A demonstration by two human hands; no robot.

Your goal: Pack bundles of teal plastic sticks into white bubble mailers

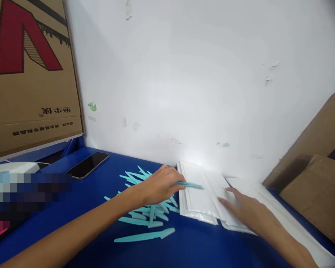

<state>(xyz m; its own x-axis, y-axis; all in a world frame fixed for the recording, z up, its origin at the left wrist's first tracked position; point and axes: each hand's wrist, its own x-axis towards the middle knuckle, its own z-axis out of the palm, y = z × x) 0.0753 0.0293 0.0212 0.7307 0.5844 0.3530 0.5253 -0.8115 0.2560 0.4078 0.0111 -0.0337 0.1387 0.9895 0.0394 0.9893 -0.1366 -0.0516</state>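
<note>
My left hand (159, 185) pinches a teal plastic knife (190, 185) and holds its tip over a stack of white plastic bags (197, 193). Under and behind that hand lies a pile of several teal plastic knives (149, 214) on the blue table (100, 208). My right hand (247, 210) rests flat with fingers stretched out on the white bags, pressing on the top one.
A black phone (88, 165) lies at the back left of the table. A large cardboard box (28, 74) stands at the left against the white wall (190, 82). Another cardboard box (318, 175) sits at the right. More white bags (284, 219) spread toward the right edge.
</note>
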